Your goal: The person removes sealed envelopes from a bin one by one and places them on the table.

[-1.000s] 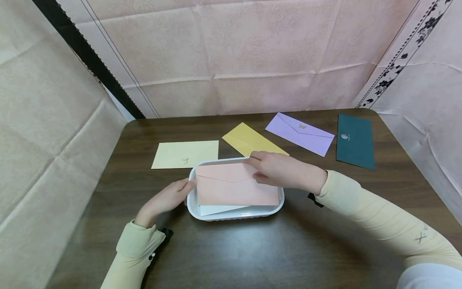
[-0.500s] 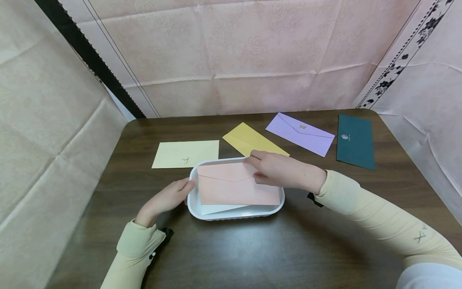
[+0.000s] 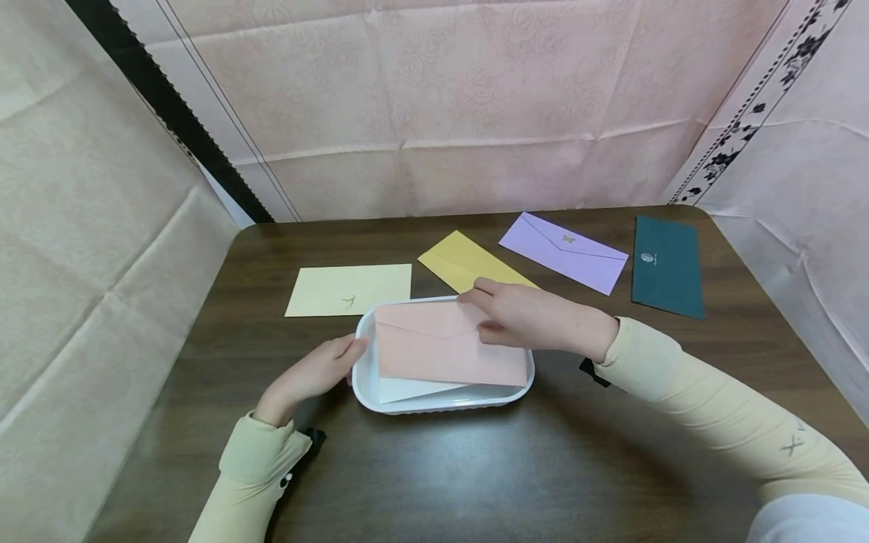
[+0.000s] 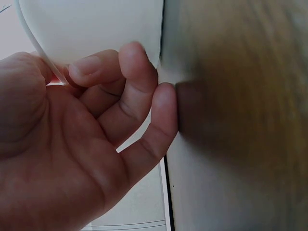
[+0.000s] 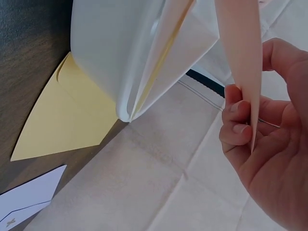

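Note:
A pink envelope [image 3: 441, 354] is pinched at its upper right by my right hand [image 3: 523, 317], over a white tray [image 3: 364, 377]. In the right wrist view the pink envelope [image 5: 243, 48] stands between the thumb and curled fingers of the right hand [image 5: 274, 120], apart from the tray [image 5: 96, 48]. Beneath it, a white envelope [image 3: 407, 389] lies in the tray. At the tray's left end my left hand [image 3: 319, 375] grips the rim, thumb on top. The left wrist view shows the left hand [image 4: 96, 125] with bent fingers beside the tray wall [image 4: 96, 24].
Behind the tray lie a pale green envelope [image 3: 349, 290] at left, a yellow envelope [image 3: 468, 260], a purple envelope [image 3: 563, 253] and a dark green envelope [image 3: 668, 268] at right. The wooden table [image 3: 462, 483] ends at pale cloth [image 3: 475, 113] at the back.
The pink envelope has shifted slightly right and its near edge has risen, showing more of the white envelope. My right hand has moved up a little; my left hand has stayed put.

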A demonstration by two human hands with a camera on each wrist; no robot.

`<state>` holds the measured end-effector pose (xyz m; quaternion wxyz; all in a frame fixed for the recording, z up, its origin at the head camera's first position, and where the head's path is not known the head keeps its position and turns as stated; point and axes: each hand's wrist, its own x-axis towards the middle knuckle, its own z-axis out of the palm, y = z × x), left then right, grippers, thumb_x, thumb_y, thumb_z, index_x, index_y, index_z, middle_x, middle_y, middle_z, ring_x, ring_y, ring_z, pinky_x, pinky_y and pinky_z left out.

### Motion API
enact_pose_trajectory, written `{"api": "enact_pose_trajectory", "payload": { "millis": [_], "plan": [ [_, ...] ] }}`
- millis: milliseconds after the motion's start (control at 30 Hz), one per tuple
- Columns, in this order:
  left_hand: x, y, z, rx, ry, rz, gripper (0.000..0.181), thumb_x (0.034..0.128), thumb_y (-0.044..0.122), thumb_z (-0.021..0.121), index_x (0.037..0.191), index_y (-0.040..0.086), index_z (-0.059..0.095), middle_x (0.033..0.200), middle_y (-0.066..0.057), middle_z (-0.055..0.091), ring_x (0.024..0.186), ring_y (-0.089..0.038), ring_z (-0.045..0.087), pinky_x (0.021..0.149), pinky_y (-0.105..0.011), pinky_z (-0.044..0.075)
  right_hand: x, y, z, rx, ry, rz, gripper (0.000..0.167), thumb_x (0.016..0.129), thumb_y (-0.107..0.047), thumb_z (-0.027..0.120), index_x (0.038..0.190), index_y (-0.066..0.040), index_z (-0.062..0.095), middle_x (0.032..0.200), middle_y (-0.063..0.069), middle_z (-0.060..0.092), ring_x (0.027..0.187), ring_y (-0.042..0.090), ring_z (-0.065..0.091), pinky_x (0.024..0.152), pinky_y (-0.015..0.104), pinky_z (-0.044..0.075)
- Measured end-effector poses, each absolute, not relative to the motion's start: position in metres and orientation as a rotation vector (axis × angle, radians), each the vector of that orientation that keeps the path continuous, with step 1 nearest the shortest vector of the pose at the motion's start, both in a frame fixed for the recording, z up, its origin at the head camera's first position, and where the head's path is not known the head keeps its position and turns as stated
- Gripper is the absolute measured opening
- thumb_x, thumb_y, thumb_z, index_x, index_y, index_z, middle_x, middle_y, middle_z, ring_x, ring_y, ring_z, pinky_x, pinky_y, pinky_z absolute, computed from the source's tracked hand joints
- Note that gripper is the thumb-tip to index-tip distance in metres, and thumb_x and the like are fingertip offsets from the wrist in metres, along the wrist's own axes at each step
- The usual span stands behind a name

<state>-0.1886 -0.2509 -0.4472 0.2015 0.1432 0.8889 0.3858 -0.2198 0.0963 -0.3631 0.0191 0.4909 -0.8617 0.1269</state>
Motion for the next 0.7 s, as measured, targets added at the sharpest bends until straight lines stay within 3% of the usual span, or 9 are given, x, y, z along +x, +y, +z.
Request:
{"api": "enact_pose_trajectory", "payload": {
  "millis": [433,700],
  "plan": [
    [-0.189,-0.251,-0.449,0.385,2.488,1.073,0.041,0.1111,0.036,0.036,0.096,0.006,0.058,0.075,-0.003,0.058,0.072,-0.022,0.056,0.072,-0.036,0.046,-0.219,0.105,-0.354,1.378,-2.833,0.479,0.042,0.088,-0.009,0.068,0.129,-0.008,0.059,0.098,0.001,0.056,0.056,0.006,0.047,0.053,0.024,0.044],
    [-0.19,-0.252,-0.449,0.369,2.498,1.06,0.04,0.1108,0.037,0.037,0.099,0.006,0.059,0.076,-0.004,0.059,0.074,-0.021,0.057,0.075,-0.036,0.046,-0.221,0.118,-0.355,1.276,-2.869,0.526,0.039,0.088,-0.009,0.065,0.127,-0.01,0.062,0.102,0.001,0.058,0.057,0.006,0.047,0.055,0.026,0.045]
  ]
}}
